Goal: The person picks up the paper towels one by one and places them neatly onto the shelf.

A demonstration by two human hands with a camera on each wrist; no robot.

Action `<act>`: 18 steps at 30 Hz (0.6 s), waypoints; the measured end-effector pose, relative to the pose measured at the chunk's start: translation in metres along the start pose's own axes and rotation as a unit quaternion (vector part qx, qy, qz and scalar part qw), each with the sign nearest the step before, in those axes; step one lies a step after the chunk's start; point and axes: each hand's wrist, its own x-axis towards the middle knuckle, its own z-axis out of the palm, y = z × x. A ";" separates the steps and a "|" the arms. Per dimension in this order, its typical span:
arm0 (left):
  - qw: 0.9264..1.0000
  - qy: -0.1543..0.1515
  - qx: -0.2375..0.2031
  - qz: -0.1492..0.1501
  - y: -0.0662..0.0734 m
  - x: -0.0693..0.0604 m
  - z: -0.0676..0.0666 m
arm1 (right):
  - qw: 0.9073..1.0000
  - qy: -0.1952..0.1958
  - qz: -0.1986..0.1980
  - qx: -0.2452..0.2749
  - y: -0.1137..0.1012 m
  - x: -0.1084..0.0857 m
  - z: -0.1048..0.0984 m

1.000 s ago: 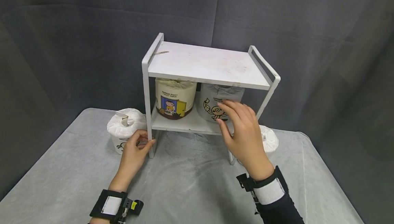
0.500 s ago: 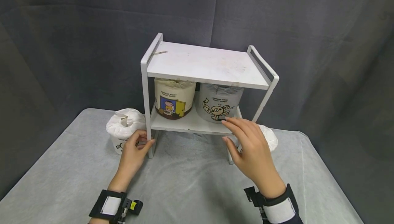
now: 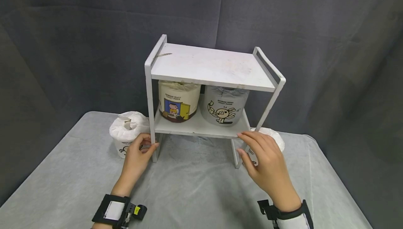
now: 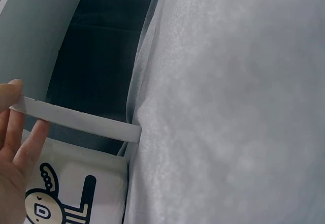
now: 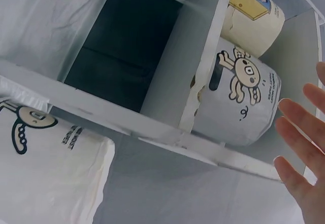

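A small white two-tier shelf [image 3: 204, 66] stands on the cloth-covered table. With thumb and fingers, my left hand [image 3: 138, 155] pinches its front left leg [image 4: 81, 121] below the lower board. My right hand [image 3: 267, 162] is near the front right leg, fingers loosely spread and holding nothing; the right wrist view shows a gap between its fingertips and the shelf. On the lower board sit a cream toilet paper pack [image 3: 177, 99] at left and a grey toilet paper pack [image 5: 238, 97] at right, both upright.
A white toilet paper pack [image 3: 129, 131] stands on the table left of the shelf, just behind my left hand. Another white pack [image 5: 51, 168] stands right of the shelf, partly hidden by my right hand in the head view. A dark grey curtain [image 3: 201, 8] hangs behind.
My right hand has drawn back from in front of the grey pack, moving down and to the right. My left hand keeps its hold on the leg, and the packs have not moved.
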 end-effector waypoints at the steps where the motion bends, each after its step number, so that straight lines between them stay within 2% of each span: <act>1: 1.000 0.000 0.000 0.000 0.000 0.000 0.000 | 1.000 -0.002 0.003 -0.002 0.001 -0.001 -0.001; 14: 1.000 0.003 0.007 0.007 0.000 0.000 0.001 | 0.998 -0.001 0.057 -0.023 0.026 -0.023 -0.010; 18: 1.000 0.004 0.005 0.008 0.000 0.000 0.000 | 0.996 -0.017 0.081 -0.029 0.037 -0.032 -0.012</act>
